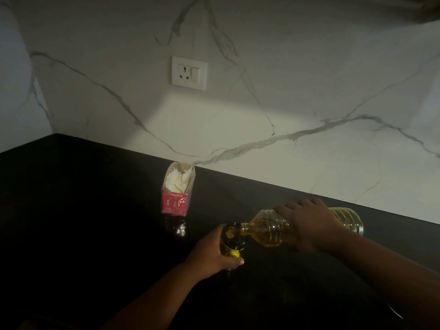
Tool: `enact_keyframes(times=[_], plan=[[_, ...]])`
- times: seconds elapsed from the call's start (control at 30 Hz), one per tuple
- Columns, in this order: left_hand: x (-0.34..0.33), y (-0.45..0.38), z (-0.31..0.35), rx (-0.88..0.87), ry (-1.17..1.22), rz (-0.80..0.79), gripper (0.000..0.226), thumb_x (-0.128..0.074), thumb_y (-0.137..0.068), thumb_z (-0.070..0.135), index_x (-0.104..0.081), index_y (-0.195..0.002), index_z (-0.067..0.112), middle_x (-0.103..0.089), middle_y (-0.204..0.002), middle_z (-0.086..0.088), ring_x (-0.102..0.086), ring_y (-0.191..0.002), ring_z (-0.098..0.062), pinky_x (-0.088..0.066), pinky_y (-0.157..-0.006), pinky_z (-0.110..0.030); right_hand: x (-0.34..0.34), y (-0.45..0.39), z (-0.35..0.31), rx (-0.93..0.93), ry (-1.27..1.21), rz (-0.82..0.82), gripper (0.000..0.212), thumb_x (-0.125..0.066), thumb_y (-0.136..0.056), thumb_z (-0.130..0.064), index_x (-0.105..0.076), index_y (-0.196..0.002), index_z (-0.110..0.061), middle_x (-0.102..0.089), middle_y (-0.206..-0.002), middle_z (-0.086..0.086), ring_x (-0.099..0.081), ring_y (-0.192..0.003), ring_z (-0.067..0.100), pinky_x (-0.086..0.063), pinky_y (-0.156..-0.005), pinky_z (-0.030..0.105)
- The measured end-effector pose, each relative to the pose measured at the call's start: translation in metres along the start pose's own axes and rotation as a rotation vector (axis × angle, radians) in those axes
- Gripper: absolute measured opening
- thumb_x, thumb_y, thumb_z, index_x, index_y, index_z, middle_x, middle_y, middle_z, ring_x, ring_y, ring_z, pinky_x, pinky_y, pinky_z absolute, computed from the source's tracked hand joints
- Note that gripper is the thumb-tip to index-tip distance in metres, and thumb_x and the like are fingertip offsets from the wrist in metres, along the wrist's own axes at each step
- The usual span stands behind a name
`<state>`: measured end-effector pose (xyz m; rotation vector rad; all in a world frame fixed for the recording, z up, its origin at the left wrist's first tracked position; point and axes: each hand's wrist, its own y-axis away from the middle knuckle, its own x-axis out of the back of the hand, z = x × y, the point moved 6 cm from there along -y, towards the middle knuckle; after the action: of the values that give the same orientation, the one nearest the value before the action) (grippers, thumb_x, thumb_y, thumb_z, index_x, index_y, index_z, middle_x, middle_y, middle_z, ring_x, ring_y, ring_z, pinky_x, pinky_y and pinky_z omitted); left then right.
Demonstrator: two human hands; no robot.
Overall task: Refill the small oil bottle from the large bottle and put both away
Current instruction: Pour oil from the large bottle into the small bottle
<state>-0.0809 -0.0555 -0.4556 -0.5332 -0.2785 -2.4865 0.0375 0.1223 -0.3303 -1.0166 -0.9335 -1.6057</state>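
The small oil bottle (232, 244) stands upright on the black counter (95, 210), its mouth open and some yellow oil inside. My left hand (209, 252) is wrapped around its left side. The large clear bottle (269, 231) of yellow oil lies almost level, its neck resting over the small bottle's mouth. My right hand (309, 226) grips the large bottle around its middle from above, hiding part of its body. Its base points right, toward the wall.
A pink packet (177, 189) with white pieces inside stands open on the counter, left of and behind the bottles. A marble wall with a white socket (189, 73) runs along the counter's back edge. The scene is dim.
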Motion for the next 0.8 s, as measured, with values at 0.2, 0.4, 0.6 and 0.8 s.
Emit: enact_keyframes(times=[0.2,0.4,0.6,0.8], plan=[[-0.0002,0.0016,0.0002,-0.004,0.007,-0.002,0.077,-0.088,-0.06,0.048,-0.035,-0.106,0.078,-0.055,-0.127,0.024,-0.052,-0.123,-0.003,-0.046,-0.107,-0.041,0.0014,0.0014,-0.0011,-0.009,-0.009,-0.003,0.089,-0.041,-0.061,-0.079,-0.03,-0.139,-0.038,-0.054,-0.128,-0.01,-0.052,-0.113,0.02,-0.036,-0.096,0.042],[-0.0012,0.0023,-0.0003,-0.02,0.016,0.002,0.075,-0.088,-0.06,0.049,-0.039,-0.112,0.072,-0.058,-0.126,0.024,-0.054,-0.121,-0.001,-0.047,-0.106,-0.041,0.0007,0.0007,-0.0003,-0.008,-0.008,0.006,0.093,-0.031,-0.055,-0.081,-0.03,-0.138,-0.038,-0.054,-0.127,-0.01,-0.052,-0.112,0.019,-0.036,-0.095,0.042],[-0.0008,0.0026,0.0002,-0.014,0.011,-0.01,0.075,-0.087,-0.06,0.05,-0.036,-0.11,0.075,-0.055,-0.126,0.027,-0.052,-0.122,0.0,-0.045,-0.107,-0.038,-0.0033,-0.001,0.0012,0.003,-0.005,0.013,0.087,-0.043,-0.063,-0.081,-0.029,-0.138,-0.039,-0.054,-0.127,-0.01,-0.052,-0.112,0.019,-0.036,-0.095,0.041],[-0.0001,0.0026,0.0006,-0.014,0.002,-0.007,0.077,-0.088,-0.06,0.05,-0.034,-0.106,0.08,-0.056,-0.123,0.027,-0.053,-0.12,0.0,-0.045,-0.105,-0.035,-0.0027,-0.0012,0.0008,0.009,0.005,0.006,0.088,-0.047,-0.062,-0.079,-0.029,-0.139,-0.039,-0.054,-0.127,-0.01,-0.052,-0.113,0.02,-0.036,-0.096,0.042]])
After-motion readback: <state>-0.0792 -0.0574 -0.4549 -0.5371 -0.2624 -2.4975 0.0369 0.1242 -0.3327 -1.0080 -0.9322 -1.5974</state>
